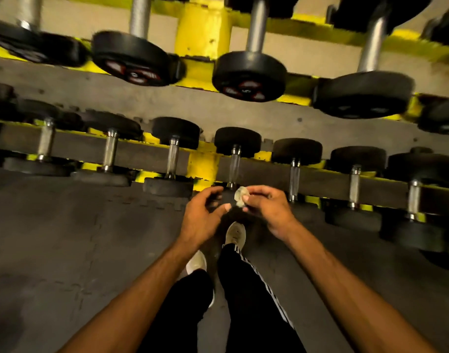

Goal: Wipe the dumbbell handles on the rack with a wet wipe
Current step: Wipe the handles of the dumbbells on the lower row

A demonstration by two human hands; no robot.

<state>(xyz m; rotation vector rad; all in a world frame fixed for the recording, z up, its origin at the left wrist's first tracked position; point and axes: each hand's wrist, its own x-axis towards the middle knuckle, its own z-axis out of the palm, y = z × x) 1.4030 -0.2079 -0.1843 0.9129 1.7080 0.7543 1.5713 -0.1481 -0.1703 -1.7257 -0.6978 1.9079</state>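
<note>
A yellow rack (202, 166) carries two rows of black dumbbells with chrome handles. My right hand (269, 208) pinches a small crumpled wet wipe (240, 196) just in front of the lower row, below the near end of one dumbbell handle (235, 164). My left hand (201, 214) hovers beside it with loosely curled fingers and holds nothing; its thumb tip is close to the wipe. Neither hand touches a dumbbell.
The upper row (249, 75) of bigger dumbbells hangs above and behind the lower one. Dark rubber floor tiles (65, 238) spread to the left. My legs in black trousers and pale shoes (235, 234) stand right below the hands.
</note>
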